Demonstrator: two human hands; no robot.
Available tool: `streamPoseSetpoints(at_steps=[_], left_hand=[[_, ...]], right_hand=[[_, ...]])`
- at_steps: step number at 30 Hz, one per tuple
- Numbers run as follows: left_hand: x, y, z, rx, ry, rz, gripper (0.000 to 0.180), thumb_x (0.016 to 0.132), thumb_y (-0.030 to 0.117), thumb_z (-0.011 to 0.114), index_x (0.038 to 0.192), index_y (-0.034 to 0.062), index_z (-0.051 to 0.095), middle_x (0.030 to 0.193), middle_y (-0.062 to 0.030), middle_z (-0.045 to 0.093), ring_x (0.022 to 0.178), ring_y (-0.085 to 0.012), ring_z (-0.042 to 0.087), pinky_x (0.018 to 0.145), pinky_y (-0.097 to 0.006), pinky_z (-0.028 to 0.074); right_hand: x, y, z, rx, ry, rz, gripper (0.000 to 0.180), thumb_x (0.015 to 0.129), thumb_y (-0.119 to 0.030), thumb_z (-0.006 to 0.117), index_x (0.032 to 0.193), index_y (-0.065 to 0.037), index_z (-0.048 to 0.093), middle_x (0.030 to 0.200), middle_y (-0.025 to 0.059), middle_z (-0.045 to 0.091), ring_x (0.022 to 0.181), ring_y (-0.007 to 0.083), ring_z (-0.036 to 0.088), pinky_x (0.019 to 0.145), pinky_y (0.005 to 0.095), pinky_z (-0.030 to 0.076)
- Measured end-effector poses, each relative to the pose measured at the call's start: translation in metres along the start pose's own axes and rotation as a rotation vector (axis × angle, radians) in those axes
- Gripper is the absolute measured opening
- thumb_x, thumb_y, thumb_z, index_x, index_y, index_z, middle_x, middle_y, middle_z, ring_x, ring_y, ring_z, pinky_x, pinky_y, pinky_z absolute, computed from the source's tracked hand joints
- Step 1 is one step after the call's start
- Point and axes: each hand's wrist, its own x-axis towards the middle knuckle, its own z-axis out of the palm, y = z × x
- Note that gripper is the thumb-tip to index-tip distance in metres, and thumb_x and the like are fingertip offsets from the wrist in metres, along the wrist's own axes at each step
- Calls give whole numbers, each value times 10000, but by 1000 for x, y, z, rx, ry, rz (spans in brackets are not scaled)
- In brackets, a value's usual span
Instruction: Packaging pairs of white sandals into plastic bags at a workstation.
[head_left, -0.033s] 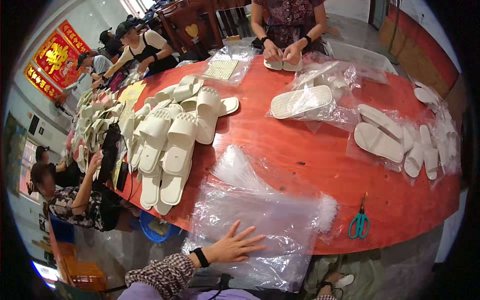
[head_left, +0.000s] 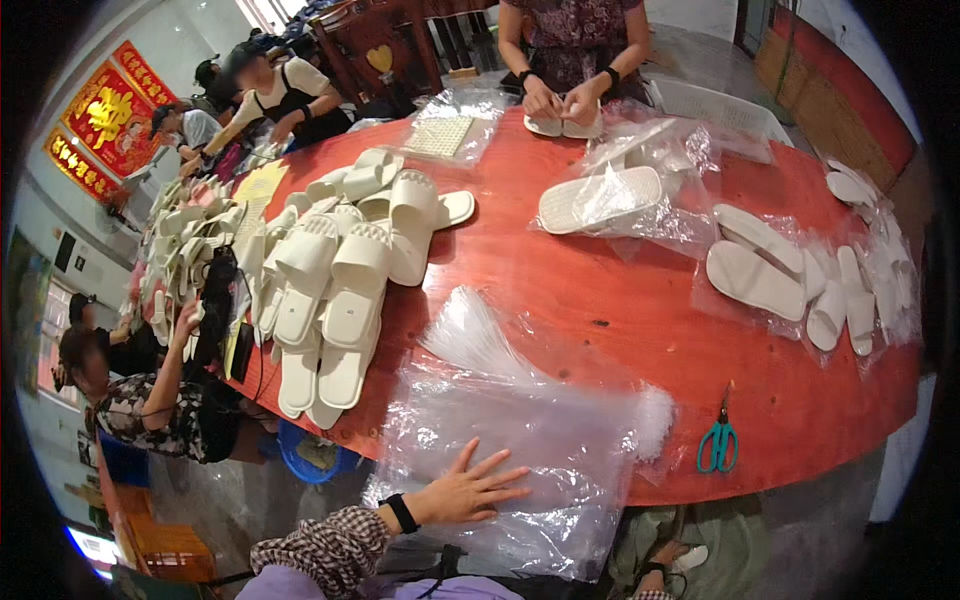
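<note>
My left hand [head_left: 472, 490] lies flat with fingers spread on a stack of clear plastic bags [head_left: 520, 420] at the table's near edge. The bags' far edges fan out at the upper left, and their near part hangs over the edge. Below the table's edge, at the bottom right, is my right hand [head_left: 668, 553], small and partly hidden, next to something white that I cannot make out. Its fingers do not show clearly. Beyond the bags, to the left, stands a pile of cream slippers [head_left: 345, 300]. Scissors with teal handles [head_left: 718, 446] rest to the right of the bags.
Bagged slippers [head_left: 600, 200] lie at the far middle, and more bagged slippers [head_left: 765, 265] at the right of the red table [head_left: 520, 270]. Across it, a person's hands [head_left: 560, 102] touch a pair of slippers. Other people work at the left. A blue basin [head_left: 315, 455] stands below the left edge.
</note>
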Motion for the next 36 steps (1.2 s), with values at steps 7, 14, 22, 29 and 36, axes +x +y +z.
streamPoseSetpoints(at_steps=[7,14,22,29,36], left_hand=[[11,-9,5,58,-4,27,722,864,445,596,1504,329,283,1596,-4,200,1478,-318,102,1121,-665,-43],[8,-3,-12,8,82,26,751,765,323,702,1451,279,400,1553,-39,296,1462,-341,153,1133,-668,0],[8,3,-2,-23,170,21,729,748,268,714,1424,243,442,1529,-55,332,1459,-341,158,1150,-646,-5],[2,-2,-6,-58,214,40,728,743,249,711,1421,236,445,1528,-48,334,1457,-332,167,1150,-648,5],[4,-4,0,-45,230,50,731,736,247,714,1417,243,449,1523,-44,339,1451,-335,183,1149,-652,15]], right_hand=[[-207,147,41,-70,-165,380,263,907,-236,548,1054,-73,693,1175,143,644,1159,291,556,1060,514,356],[-239,66,-75,489,183,425,629,685,-4,744,1222,15,418,1271,285,377,1190,476,379,1019,528,343],[-299,48,-137,444,226,325,684,630,-125,801,1195,-53,422,1111,186,423,1088,400,454,923,434,420],[-300,37,-149,507,285,376,676,638,-138,823,1168,-35,418,1162,195,398,1132,409,432,954,447,401],[-272,88,-184,550,477,379,633,682,-165,808,1162,-22,422,1127,187,451,1064,366,463,916,425,400]])
